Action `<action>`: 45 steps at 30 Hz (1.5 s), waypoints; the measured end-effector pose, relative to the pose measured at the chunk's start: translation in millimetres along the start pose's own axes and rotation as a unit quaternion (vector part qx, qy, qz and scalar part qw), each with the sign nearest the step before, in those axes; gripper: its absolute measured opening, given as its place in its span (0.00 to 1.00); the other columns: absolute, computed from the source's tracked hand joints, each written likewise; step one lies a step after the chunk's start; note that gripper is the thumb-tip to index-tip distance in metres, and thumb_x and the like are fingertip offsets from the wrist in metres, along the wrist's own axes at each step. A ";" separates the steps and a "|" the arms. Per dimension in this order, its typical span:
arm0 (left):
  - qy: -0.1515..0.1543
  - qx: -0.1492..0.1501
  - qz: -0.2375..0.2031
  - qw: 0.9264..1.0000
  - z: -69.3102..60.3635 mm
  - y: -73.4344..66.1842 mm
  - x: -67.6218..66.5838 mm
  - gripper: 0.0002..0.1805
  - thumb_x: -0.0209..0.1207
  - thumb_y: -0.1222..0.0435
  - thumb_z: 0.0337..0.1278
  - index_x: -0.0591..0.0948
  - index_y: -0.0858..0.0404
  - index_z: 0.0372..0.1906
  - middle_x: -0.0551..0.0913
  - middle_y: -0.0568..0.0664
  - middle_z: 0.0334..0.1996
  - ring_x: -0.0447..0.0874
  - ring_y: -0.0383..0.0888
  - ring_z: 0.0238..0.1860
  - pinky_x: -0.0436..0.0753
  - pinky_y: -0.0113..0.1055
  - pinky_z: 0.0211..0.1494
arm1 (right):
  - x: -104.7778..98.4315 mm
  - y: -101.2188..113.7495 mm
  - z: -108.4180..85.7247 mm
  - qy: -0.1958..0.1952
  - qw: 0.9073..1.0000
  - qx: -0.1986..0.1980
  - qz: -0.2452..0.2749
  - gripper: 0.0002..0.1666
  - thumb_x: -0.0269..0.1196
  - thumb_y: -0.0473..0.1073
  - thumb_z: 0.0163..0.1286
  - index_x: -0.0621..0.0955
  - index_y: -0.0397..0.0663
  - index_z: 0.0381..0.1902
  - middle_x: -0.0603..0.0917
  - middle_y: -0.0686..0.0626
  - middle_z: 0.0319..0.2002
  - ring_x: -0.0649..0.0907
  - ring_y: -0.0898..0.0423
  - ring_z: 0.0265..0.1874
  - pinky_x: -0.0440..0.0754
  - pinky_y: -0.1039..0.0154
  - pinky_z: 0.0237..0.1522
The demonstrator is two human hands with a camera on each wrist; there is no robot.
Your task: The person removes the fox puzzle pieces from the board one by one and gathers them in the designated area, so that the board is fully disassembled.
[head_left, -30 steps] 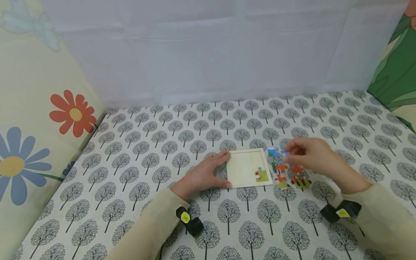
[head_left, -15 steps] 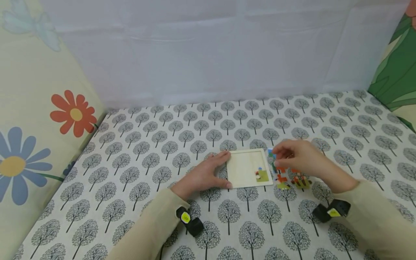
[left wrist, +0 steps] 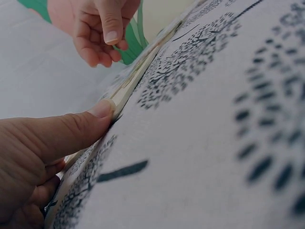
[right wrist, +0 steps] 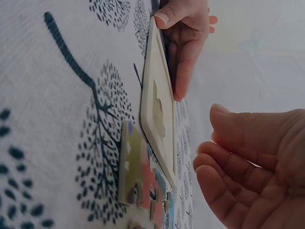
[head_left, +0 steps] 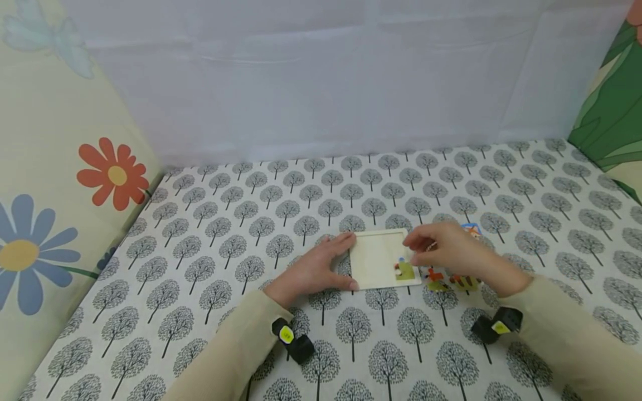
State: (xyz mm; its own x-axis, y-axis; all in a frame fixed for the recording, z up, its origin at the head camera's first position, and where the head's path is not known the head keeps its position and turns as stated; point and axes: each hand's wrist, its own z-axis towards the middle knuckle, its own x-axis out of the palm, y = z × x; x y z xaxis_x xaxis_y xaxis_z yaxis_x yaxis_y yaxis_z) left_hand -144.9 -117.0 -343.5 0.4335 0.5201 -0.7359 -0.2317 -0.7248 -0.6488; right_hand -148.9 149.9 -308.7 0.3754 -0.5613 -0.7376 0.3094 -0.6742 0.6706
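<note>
A shallow wooden puzzle tray (head_left: 376, 256) lies on the cloth in the head view, with one green piece (head_left: 405, 272) in its lower right corner. My left hand (head_left: 316, 268) grips the tray's left side, thumb at the near corner and fingers at the far one. Over the tray's right rim hovers my right hand (head_left: 448, 250). Its fingers are loosely curled, and nothing shows between thumb and fingers (right wrist: 224, 179) in the right wrist view. Beneath and beside it lie colourful jigsaw pieces (head_left: 435, 278), partly hidden by the hand.
A blue-and-orange piece (head_left: 471, 229) lies beyond my right hand. The tree-print cloth (head_left: 251, 245) covers the table. A white sheet (head_left: 321, 83) hangs behind, and flower-patterned panels (head_left: 45, 139) stand at the sides.
My right hand has moved left from above the loose pieces to the tray's right rim, uncovering the blue-and-orange piece. My left hand and the tray have stayed put.
</note>
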 end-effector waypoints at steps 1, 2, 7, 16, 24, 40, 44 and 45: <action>0.000 -0.001 0.001 1.000 0.1 -0.1 -0.1 0.53 0.70 0.52 0.37 0.54 0.52 0.71 0.47 0.39 0.72 0.37 0.56 0.72 0.40 0.50 0.73 | 1.1 0.4 0.8 0.001 1.000 -0.002 -0.006 0.16 0.66 0.39 0.57 0.81 0.43 0.45 0.83 0.49 0.37 0.80 0.55 0.38 0.82 0.59 0.42; 0.001 -0.001 0.001 1.000 0.2 -0.4 -0.2 0.53 0.70 0.52 0.37 0.55 0.52 0.71 0.47 0.40 0.72 0.37 0.57 0.72 0.40 0.51 0.73 | 2.0 0.9 1.7 0.005 1.000 -0.002 -0.013 0.16 0.66 0.39 0.57 0.81 0.44 0.45 0.83 0.49 0.38 0.81 0.55 0.38 0.81 0.58 0.42; 0.002 -0.001 0.002 1.000 0.2 -1.6 -0.9 0.53 0.70 0.53 0.37 0.55 0.52 0.71 0.47 0.40 0.72 0.37 0.58 0.72 0.40 0.51 0.73 | 5.3 2.1 5.2 0.030 0.999 0.025 -0.023 0.16 0.65 0.41 0.58 0.81 0.47 0.46 0.83 0.49 0.42 0.80 0.53 0.42 0.80 0.54 0.47; -0.002 0.004 0.005 1.000 2.9 -0.3 0.5 0.52 0.70 0.53 0.38 0.55 0.52 0.71 0.48 0.42 0.72 0.38 0.58 0.72 0.41 0.50 0.73 | 14.6 0.2 8.9 0.039 0.998 0.006 -0.039 0.20 0.67 0.39 0.55 0.80 0.41 0.47 0.82 0.49 0.41 0.79 0.55 0.40 0.79 0.55 0.47; 0.000 0.002 0.009 1.000 2.5 -0.8 0.2 0.52 0.71 0.53 0.38 0.55 0.52 0.71 0.48 0.42 0.72 0.39 0.59 0.72 0.42 0.51 0.73 | 19.2 2.3 13.1 0.052 0.997 -0.017 -0.061 0.15 0.69 0.33 0.47 0.83 0.43 0.36 0.80 0.53 0.29 0.75 0.58 0.28 0.76 0.64 0.33; -0.002 0.003 0.009 1.000 1.6 0.1 -0.6 0.53 0.71 0.53 0.37 0.55 0.52 0.71 0.48 0.43 0.72 0.38 0.59 0.72 0.42 0.52 0.72 | 16.5 16.9 24.4 0.115 0.989 0.078 -0.053 0.13 0.69 0.31 0.49 0.77 0.49 0.28 0.78 0.50 0.26 0.73 0.57 0.16 0.74 0.67 0.17; -0.003 0.004 0.006 1.000 1.5 0.7 -0.2 0.53 0.71 0.53 0.37 0.55 0.52 0.71 0.48 0.43 0.72 0.38 0.59 0.72 0.41 0.52 0.72 | 15.9 15.6 28.4 0.116 0.989 0.041 -0.088 0.14 0.71 0.32 0.45 0.76 0.48 0.26 0.76 0.51 0.26 0.73 0.57 0.23 0.74 0.66 0.26; -0.003 0.003 0.006 1.000 1.5 0.8 0.0 0.53 0.71 0.53 0.37 0.55 0.52 0.71 0.48 0.43 0.72 0.38 0.58 0.72 0.41 0.52 0.73 | 15.7 15.3 29.3 0.116 0.988 0.035 -0.094 0.14 0.71 0.32 0.44 0.76 0.48 0.26 0.76 0.51 0.26 0.73 0.57 0.24 0.74 0.66 0.28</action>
State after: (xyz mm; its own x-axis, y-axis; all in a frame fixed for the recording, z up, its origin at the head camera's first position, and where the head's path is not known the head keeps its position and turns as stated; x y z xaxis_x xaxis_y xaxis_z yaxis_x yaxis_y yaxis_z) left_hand -146.4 -116.9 -344.3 0.4260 0.5141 -0.7445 -0.2427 -0.7278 -0.6414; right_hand -163.9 116.7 -312.4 0.5103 -0.3029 -0.8049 0.3348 -0.7921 0.5103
